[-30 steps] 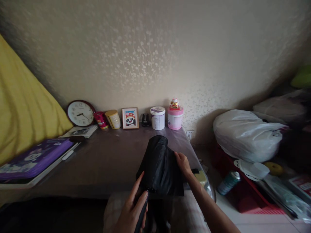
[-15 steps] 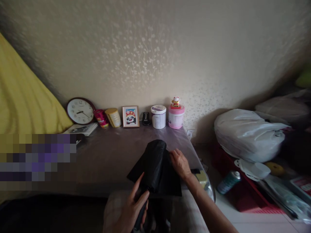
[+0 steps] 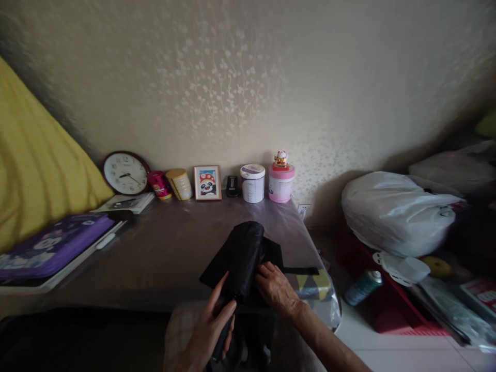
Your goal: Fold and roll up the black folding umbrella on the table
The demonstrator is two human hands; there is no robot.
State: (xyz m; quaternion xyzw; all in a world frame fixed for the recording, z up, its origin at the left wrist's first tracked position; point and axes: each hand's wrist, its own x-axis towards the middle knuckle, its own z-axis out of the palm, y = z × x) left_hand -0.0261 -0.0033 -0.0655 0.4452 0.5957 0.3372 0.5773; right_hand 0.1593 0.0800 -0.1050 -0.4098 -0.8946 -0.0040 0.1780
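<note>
A folded black umbrella [image 3: 245, 256] is held in front of me, its canopy bunched up with loose flaps out to both sides. My left hand [image 3: 212, 330] is closed around its dark handle, thumb near the base of the canopy. On the canopy's right side, the curled fingers of my right hand [image 3: 276, 290] press and grip the fabric. The fingertips of that hand are partly hidden behind the cloth.
Along the wall on the table [image 3: 174, 248] stand a clock [image 3: 124, 173], a picture frame [image 3: 207, 183] and several tubs. A purple bag [image 3: 58, 243] lies left. Right, on the floor, are a spray can [image 3: 363, 288] and a red basket [image 3: 403, 315].
My right hand has moved down and left along the umbrella's right flap, drawing the fabric inward. My left hand keeps its hold on the handle.
</note>
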